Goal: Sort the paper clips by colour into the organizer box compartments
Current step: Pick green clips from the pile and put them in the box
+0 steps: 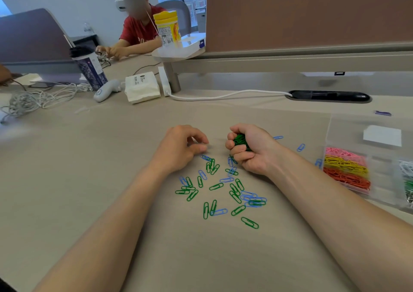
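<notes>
Head view shows your right hand point(248, 148) resting on the middle of the desk point(89, 179), its fingers curled tight round a bunch of green paper clips point(240, 140). Your left hand point(183, 146) lies just beside it with the palm down. Its fingers are bent and its thumb and fingertips meet close to the desk surface. Motion blur there hides whether they pinch a clip, so you cannot tell.

Between your forearms, towards the near edge, a loose scatter of green and blue paper clips point(223, 191) is spread flat on the desk, some overlapping. Its far end reaches both hands. Two stray blue clips point(301, 147) lie apart from the scatter, between your right wrist and the box.

The clear organizer box point(348, 135) sits at the right edge of the desk. Inside it pink clips point(344, 154), yellow clips point(345, 165) and red clips point(346, 179) lie in three bands side by side, pink farthest from you. More white clips point(406, 168) and green ones show in the part of the box cut off by the frame's edge.

Along the far edge a white cable point(223, 94) runs to a slot in the desk. Near the far left corner stand a dark tumbler point(89, 70) and a white packet point(142, 87), with tangled cords point(29, 100) beside them. A second person sits beyond that corner.
</notes>
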Motion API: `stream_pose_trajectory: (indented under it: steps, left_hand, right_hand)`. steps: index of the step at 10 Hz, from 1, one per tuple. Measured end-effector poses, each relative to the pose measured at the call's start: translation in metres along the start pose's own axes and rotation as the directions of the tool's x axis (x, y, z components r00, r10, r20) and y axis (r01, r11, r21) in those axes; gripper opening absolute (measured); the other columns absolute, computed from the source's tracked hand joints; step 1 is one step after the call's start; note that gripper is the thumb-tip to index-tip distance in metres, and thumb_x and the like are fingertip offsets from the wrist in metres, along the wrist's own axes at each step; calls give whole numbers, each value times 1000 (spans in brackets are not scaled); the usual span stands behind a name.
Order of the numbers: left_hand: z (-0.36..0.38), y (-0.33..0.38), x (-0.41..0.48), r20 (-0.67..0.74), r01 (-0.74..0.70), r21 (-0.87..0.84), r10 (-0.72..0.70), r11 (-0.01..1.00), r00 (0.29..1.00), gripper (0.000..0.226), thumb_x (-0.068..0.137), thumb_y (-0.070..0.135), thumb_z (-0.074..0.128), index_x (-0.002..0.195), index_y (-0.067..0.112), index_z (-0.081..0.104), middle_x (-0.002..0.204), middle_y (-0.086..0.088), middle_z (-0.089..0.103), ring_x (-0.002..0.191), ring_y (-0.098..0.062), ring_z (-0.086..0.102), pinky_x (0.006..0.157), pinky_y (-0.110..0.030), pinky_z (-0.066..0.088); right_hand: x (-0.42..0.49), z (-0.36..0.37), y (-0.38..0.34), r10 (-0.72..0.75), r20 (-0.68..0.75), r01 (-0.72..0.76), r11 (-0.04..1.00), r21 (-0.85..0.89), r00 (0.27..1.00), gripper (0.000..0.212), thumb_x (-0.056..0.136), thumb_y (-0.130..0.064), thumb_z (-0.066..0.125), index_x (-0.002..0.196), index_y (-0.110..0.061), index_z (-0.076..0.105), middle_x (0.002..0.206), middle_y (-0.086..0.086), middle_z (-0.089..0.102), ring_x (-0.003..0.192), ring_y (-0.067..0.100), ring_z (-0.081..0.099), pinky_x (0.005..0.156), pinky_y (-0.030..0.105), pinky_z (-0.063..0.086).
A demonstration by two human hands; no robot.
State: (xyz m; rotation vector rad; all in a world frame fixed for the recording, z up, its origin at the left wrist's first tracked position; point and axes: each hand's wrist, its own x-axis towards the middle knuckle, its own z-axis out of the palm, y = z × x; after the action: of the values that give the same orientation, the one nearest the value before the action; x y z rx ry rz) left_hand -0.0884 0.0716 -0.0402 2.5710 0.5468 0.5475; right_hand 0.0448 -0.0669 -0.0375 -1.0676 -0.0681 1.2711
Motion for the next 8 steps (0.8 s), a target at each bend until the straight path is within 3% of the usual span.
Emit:
stream_pose_trajectory:
  steps: [1, 2, 4, 6, 7, 8]
  left_hand:
    - [-1, -2, -3, 145, -63, 56, 55, 996, 988, 12, 76, 15, 80, 84, 23, 75, 86, 3, 66, 78, -13, 61, 78, -28, 48]
    - [-1, 0, -5, 134, -60, 75, 49, 995, 990, 9, 76, 14, 81, 81, 18, 75, 86, -1, 66, 77, -16, 61, 76, -28, 48]
    - [-2, 2, -10, 126, -32, 47, 26, 998, 992, 11, 75, 11, 82, 77, 16, 73, 69, 5, 67, 61, -1, 56, 60, -6, 39]
    - [-10, 0, -12, 25, 58, -112, -55, 992, 998, 20, 76, 8, 80, 80, 22, 67, 65, 8, 64, 58, -4, 54, 60, -10, 42]
    - [-8, -1, -12, -50, 117, -67, -120, 991, 991, 17, 80, 12, 77, 81, 25, 67, 69, 8, 63, 61, -6, 54, 62, -13, 42]
    - [-7, 0, -12, -30, 119, 29, -118, 993, 993, 19, 75, 29, 82, 90, 28, 71, 83, 9, 62, 71, -1, 53, 67, -19, 39]
  right_hand:
    - [-1, -1, 0, -7, -5, 7, 1000, 0, 1000, 32, 97, -22, 45, 67, -13, 44, 54, 3, 44, 31, 5, 25, 24, 14, 15]
    - [-1, -2, 0, -10, -10, 10, 1000, -4, 1000, 31, 97, -22, 45, 67, -13, 45, 55, 3, 45, 31, 6, 25, 23, 15, 16]
    - [-1, -3, -1, -18, -9, 18, 1000, -6, 1000, 31, 97, -22, 45, 67, -13, 45, 53, 3, 45, 31, 5, 25, 23, 15, 16]
    - [-1, -2, 0, -16, 2, 17, 1000, -12, 1000, 32, 97, -22, 45, 67, -14, 44, 53, 3, 44, 31, 5, 25, 23, 15, 15]
    - [-1, -1, 0, -17, 1, 17, 1000, -14, 1000, 32, 97, -22, 45, 67, -14, 44, 53, 3, 44, 31, 5, 24, 23, 15, 14]
    - [-1, -1, 0, -22, 0, 22, 1000, -18, 1000, 32, 97, -23, 45, 67, -14, 44, 54, 3, 44, 30, 5, 24, 23, 15, 14]
